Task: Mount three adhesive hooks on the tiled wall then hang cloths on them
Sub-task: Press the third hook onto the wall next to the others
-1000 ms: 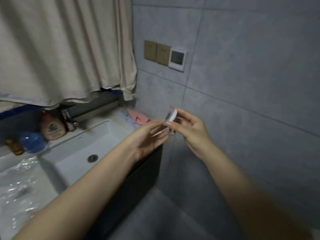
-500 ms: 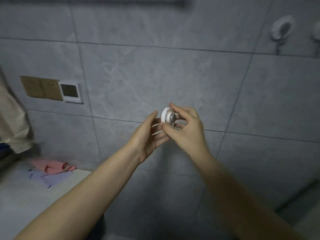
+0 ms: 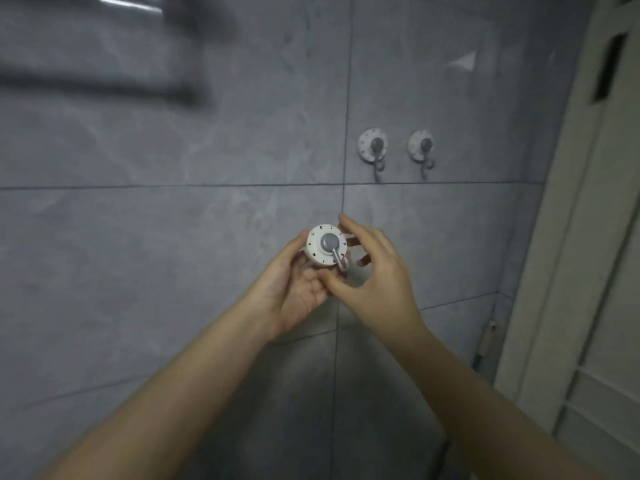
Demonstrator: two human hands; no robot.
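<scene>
Two mounted hooks (image 3: pixel 373 147) at 1 o'clock. Left hand (image 3: pixel 294 285) and right hand (image 3: pixel 379 271) both pinch third hook (image 3: pixel 327 249). Best pressed flat and level at their 9 o'clock.

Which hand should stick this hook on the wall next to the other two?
Probably the right hand: it pinches the adhesive hook by its rim and is on the side of the two mounted hooks. The left hand cups it from behind, toward the tiled wall.

held hook (image 3: pixel 326 248) below-left of two wall hooks (image 3: pixel 373 146), door frame (image 3: pixel 568 216) right
</scene>
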